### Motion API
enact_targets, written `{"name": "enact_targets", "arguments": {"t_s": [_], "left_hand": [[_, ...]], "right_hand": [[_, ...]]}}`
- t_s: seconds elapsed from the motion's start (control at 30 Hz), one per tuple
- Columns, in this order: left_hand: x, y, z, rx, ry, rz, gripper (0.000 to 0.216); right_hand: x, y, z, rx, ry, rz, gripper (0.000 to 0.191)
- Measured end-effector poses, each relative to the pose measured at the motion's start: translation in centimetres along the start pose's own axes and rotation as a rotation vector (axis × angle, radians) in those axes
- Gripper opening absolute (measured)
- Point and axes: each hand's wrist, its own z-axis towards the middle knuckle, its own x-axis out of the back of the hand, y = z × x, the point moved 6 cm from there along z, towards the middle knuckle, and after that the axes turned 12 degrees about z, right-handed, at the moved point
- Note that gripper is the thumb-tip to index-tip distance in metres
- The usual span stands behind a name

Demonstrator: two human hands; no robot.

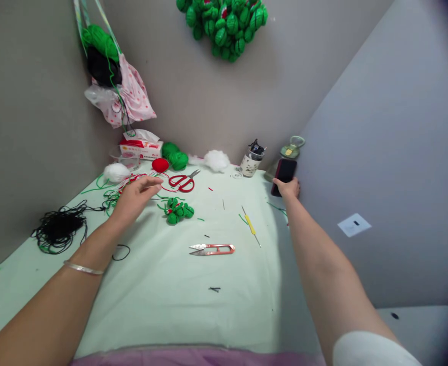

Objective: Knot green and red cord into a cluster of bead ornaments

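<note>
At the right, my right hand (291,189) grips a dark smartphone (286,172) by its lower edge, the phone upright against a green-lidded bottle (291,147). My left hand (138,195) hovers over the left side of the table with its fingers stretched out and nothing visible in it. Near its fingertips are red-handled scissors (183,182) and a small bunch of green crocheted pieces (177,210). Tangled red, white and green yarn (112,201) lies partly hidden behind this hand.
Orange thread snips (218,249), a yellow crochet hook (250,223) and black yarn (61,226) lie on the pale cloth (151,305). Along the back stand a tissue box (142,149), green yarn (176,156), white stuffing (216,160) and a cup (251,161). Walls close in behind and right.
</note>
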Motion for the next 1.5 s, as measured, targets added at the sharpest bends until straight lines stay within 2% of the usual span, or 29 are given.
{"name": "enact_targets", "arguments": {"t_s": [0.17, 0.33, 0.47, 0.57, 0.7, 0.73, 0.8, 0.87, 0.97, 1.07, 1.2, 1.27, 1.33, 1.4, 1.47, 1.5], "left_hand": [[-2.6, 0.3, -1.1, -0.090, -0.158, 0.140, 0.030], [-5.0, -0.8, -1.8, -0.266, -0.281, 0.244, 0.048], [-5.9, -1.8, -1.9, -0.313, -0.351, 0.299, 0.027], [-5.5, -1.9, -1.5, -0.293, -0.295, 0.260, 0.024], [-4.5, -1.1, -1.2, -0.258, -0.175, 0.141, 0.018], [-4.2, -1.0, -1.1, -0.238, -0.153, 0.115, 0.018], [-3.7, -0.9, -1.0, -0.178, -0.128, 0.074, 0.019], [-3.3, -1.0, -0.8, -0.108, -0.112, 0.028, 0.022], [-2.4, -1.4, -0.4, 0.010, -0.056, -0.133, 0.027], [-1.7, -1.7, 0.0, 0.106, 0.010, -0.342, 0.032], [-1.3, -2.1, 0.0, 0.192, 0.042, -0.507, 0.035], [-1.3, -2.1, 0.0, 0.204, 0.031, -0.546, 0.036], [-1.3, -2.1, 0.0, 0.200, 0.020, -0.572, 0.036], [-1.3, -1.9, 0.0, 0.188, 0.008, -0.580, 0.036], [-1.4, -1.7, -0.1, 0.183, -0.006, -0.598, 0.035], [-1.4, -1.5, -0.1, 0.182, -0.011, -0.606, 0.035]], "right_hand": [[0.2, -0.5, -0.2, 0.003, -0.034, -0.012, 0.084], [1.1, -1.3, -1.3, 0.053, -0.095, -0.081, 0.079], [3.5, -2.5, -3.5, 0.179, -0.126, -0.163, 0.057], [4.3, -3.2, -7.0, 0.280, -0.360, -0.190, 0.032], [4.3, -3.2, -13.9, 0.389, -0.706, -0.204, 0.036], [4.0, -3.1, -15.8, 0.461, -0.793, -0.259, 0.036], [3.8, -2.5, -18.4, 0.509, -0.863, -0.345, 0.026], [3.8, -2.1, -19.6, 0.494, -0.857, -0.356, 0.012], [3.7, -2.5, -19.6, 0.460, -0.826, -0.308, 0.003], [3.2, -4.4, -19.5, 0.422, -0.844, -0.186, 0.005], [0.0, -8.5, -23.0, 0.329, -1.032, 0.118, 0.014], [-2.7, -10.0, -26.7, -0.034, -1.242, 0.572, 0.004], [-5.2, -10.6, -30.6, -0.324, -1.360, 0.742, 0.009], [-6.8, -10.5, -33.7, -0.474, -1.445, 0.782, 0.015], [-7.2, -10.1, -34.7, -0.492, -1.489, 0.814, 0.013], [-7.0, -9.6, -34.4, -0.478, -1.463, 0.815, 0.014]]}}
